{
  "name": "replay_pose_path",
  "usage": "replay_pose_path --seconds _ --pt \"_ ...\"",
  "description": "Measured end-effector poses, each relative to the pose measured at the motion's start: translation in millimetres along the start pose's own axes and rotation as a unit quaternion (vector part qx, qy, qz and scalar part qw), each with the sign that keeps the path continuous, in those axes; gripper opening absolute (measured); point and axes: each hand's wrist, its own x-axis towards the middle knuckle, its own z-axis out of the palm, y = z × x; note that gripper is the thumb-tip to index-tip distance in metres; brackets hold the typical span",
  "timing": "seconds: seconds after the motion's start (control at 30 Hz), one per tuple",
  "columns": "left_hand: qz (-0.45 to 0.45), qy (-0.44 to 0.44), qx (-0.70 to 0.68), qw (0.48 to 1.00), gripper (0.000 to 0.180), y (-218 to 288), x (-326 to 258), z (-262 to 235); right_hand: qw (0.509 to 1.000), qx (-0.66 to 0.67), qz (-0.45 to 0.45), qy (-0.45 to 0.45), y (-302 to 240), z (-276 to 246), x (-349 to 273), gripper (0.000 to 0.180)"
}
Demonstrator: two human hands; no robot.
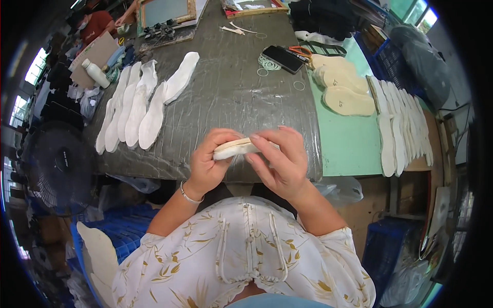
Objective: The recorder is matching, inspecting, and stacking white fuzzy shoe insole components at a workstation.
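Just beyond the table's near edge, both my hands grip a white fleecy insole (233, 151) with a beige layer on its upper side, seen nearly edge-on. My left hand (209, 160) is closed round its left end. The fingers and thumb of my right hand (285, 163) pinch its right part and hide much of it. Several white insoles (151, 123) lie side by side on the table's left. To the right, beige insole pieces (349, 101) overlap in a pile, beside a tight row of white insoles (387, 146) on the green surface.
A black phone (282, 59) lies by pale rubber bands (268, 63) and orange-handled scissors (300, 51). At the left edge stand a white bottle (95, 73) and a black fan (60, 167). A blue crate (126, 233) sits low left. Another person (97, 25) is far left.
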Motion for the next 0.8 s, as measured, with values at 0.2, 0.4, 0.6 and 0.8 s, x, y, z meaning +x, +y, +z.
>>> replay_pose_path --seconds 0.2,0.4,0.6,0.8 --pt "0.000 0.002 0.034 0.999 0.034 14 11 7 0.993 -0.100 -0.066 -0.023 -2 0 4 0.033" --pt "-0.027 0.046 0.068 0.996 0.032 33 17 9 0.991 -0.098 -0.090 0.007 1 6 10 0.035" --pt "0.026 0.067 0.118 0.990 0.034 31 17 8 0.999 -0.048 -0.012 -0.009 -5 7 22 0.024" --pt "0.060 0.054 0.130 0.988 0.037 32 24 3 0.994 -0.015 -0.002 -0.105 -3 -11 46 0.019"
